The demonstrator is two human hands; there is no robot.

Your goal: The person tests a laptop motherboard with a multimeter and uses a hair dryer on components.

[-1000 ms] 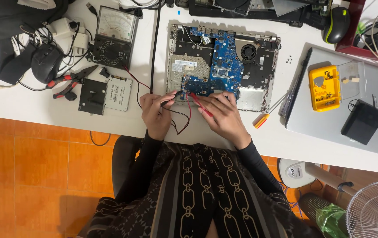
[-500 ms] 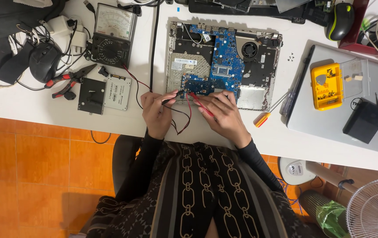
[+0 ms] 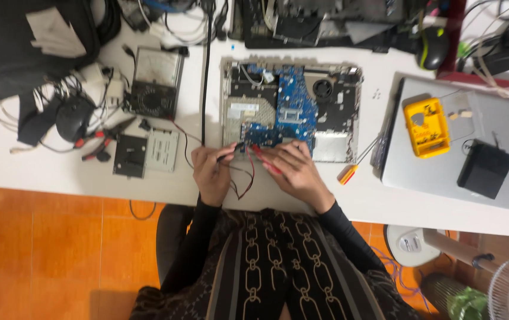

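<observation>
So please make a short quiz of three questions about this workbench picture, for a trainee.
1. True or false: the left hand holds a black probe against the blue circuit board.
2. What lies on the white table just right of the opened laptop base?
A. a screwdriver with an orange handle
B. a hammer
C. a roll of tape
3. Fill in: the right hand holds a ___ probe.

Key
1. True; its tip meets the board's lower edge.
2. A, the screwdriver.
3. Red.
</observation>
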